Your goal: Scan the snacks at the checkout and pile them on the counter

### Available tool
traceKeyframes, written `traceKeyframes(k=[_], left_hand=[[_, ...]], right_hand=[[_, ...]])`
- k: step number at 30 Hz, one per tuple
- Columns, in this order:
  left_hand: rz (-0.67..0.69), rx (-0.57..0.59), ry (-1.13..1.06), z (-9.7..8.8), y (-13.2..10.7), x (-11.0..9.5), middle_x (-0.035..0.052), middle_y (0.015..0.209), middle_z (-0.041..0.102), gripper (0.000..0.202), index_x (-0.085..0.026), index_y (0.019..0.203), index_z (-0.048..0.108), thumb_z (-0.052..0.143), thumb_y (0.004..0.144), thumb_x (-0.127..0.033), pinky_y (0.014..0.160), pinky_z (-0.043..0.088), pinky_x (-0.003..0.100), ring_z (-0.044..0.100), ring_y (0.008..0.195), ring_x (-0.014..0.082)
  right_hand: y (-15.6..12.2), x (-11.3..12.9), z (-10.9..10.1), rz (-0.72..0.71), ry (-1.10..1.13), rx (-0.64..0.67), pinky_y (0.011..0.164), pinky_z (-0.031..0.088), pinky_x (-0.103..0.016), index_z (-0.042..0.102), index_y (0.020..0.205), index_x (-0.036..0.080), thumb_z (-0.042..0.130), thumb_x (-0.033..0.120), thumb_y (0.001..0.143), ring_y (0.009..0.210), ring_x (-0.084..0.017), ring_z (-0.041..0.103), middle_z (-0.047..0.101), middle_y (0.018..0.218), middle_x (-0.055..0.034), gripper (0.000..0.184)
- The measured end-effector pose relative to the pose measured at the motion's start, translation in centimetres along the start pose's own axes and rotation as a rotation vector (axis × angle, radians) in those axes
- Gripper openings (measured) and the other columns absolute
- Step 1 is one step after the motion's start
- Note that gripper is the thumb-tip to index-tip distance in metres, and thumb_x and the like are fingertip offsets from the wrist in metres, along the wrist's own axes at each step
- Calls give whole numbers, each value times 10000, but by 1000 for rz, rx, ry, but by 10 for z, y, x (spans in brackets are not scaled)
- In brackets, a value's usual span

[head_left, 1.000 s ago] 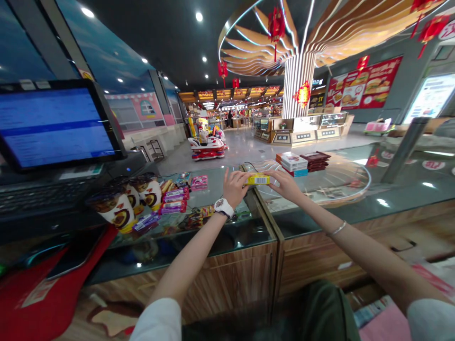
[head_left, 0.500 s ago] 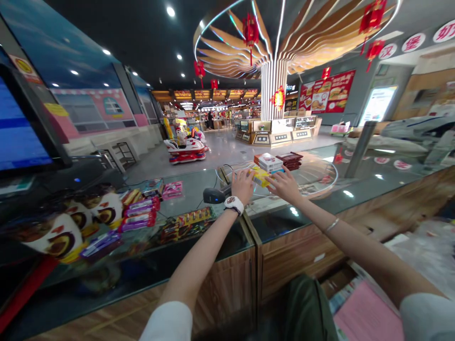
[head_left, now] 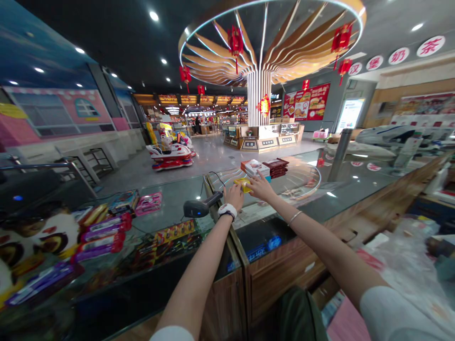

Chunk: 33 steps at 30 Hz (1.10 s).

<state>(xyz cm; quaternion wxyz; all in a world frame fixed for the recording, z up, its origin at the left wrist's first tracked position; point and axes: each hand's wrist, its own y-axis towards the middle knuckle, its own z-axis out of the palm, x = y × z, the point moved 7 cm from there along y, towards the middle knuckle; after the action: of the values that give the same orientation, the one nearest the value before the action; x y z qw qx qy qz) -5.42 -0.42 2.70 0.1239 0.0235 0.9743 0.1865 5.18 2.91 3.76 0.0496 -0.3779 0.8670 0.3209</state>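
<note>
Our left hand and right hand close narrowly around a small yellow box, one at each end, with the fingers partly covering it. Our left wrist wears a white watch, our right a thin bracelet. The box is out in front of us, near the seam between two glass-topped sections of the tabletop; whether it rests on the glass or hangs just above it, we cannot tell.

We judge the step in hand to be two-handed positioning or turning of the box. The next move seems to call for a light, even grip, and for fingers kept off whichever face must show.

Just left of our left hand is a black scanner, apart from the box. Just beyond our right hand sit stacked boxes, with dark red packets beside them, so any shift that way needs care. Farther off, past the tabletop, a red-and-white ride stands on the floor before a striped column.
</note>
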Motion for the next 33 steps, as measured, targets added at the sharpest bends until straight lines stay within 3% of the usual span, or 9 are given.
traceKeyframes(k=[10, 19, 24, 30, 33], left_hand=[[87, 42, 31, 12, -1, 0, 88, 1387, 621, 512, -211, 1442, 466, 378, 942, -145, 1255, 148, 540, 540, 1316, 233], [118, 96, 44, 17, -3, -5, 92, 1456, 564, 546, -207, 1481, 419, 414, 935, -188, 1261, 114, 531, 498, 1363, 230], [117, 97, 34, 18, -3, -5, 83, 1456, 567, 548, -236, 1482, 422, 390, 937, -187, 1259, 97, 543, 494, 1366, 228], [107, 118, 41, 21, 2, -2, 93, 1497, 525, 586, -215, 1519, 369, 395, 934, -246, 1258, 83, 548, 448, 1405, 253], [99, 149, 59, 24, 9, 2, 88, 1519, 500, 608, -213, 1530, 345, 391, 925, -236, 1258, 70, 543, 428, 1422, 249]], right_hand=[[14, -14, 24, 39, 23, 4, 1194, 190, -572, 704, 1165, 229, 683, 203, 836, 1192, -299, 592, 684, 1217, -131, 331], [8, -17, 26, 130, 62, 72, 1196, 231, -497, 732, 1090, 218, 575, 157, 900, 1134, -245, 632, 731, 1089, -102, 254], [-3, -15, 22, 185, 147, 166, 1132, 331, -469, 645, 1276, 204, 584, 201, 885, 1198, -269, 598, 646, 1309, -126, 396], [-5, 1, 26, 254, 153, 266, 1024, 431, -365, 507, 1430, 137, 481, 142, 897, 1196, -275, 589, 566, 1386, -174, 534], [-1, 5, 32, 300, 145, 276, 1029, 435, -391, 428, 1489, 102, 454, 129, 898, 1240, -303, 559, 513, 1442, -214, 592]])
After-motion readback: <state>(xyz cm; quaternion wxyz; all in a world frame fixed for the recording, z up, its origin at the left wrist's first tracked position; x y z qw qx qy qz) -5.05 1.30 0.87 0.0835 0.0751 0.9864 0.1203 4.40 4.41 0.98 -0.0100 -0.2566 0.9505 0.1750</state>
